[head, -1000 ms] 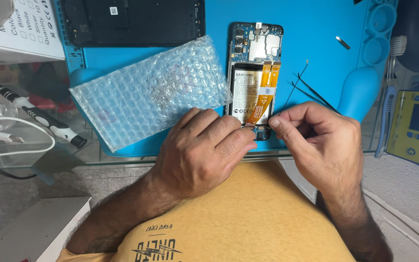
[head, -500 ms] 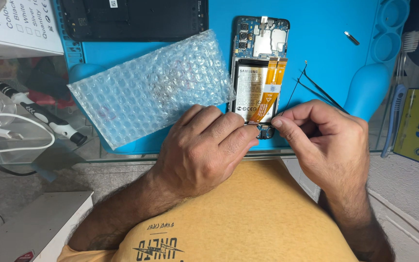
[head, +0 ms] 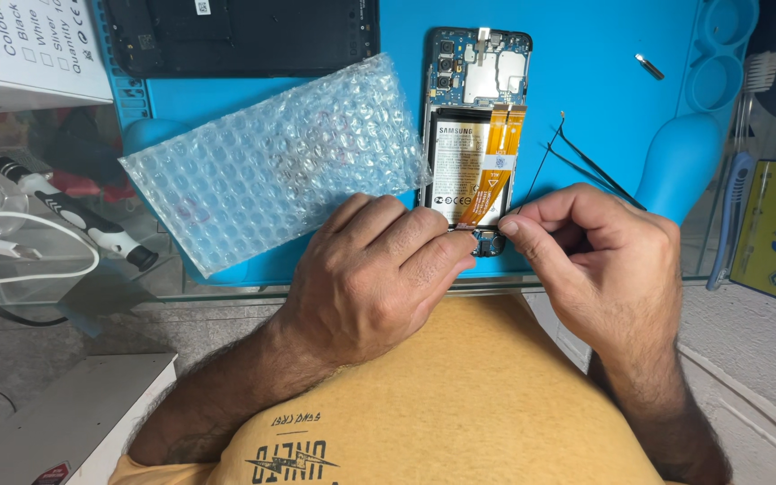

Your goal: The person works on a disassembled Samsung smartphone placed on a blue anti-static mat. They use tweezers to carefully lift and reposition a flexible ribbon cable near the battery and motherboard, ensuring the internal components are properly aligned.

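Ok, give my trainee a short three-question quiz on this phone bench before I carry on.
1. True or false: the opened phone lies on the blue mat with its back cover off.
2. What lies left of the phone on the mat: A) bubble wrap, B) a soldering iron, C) a roll of tape?
3. At which end of the phone do the fingertips of the left hand and right hand meet?

Key:
1. True; battery, orange flex cable and circuit board are exposed.
2. A.
3. The bottom end, nearest the person.
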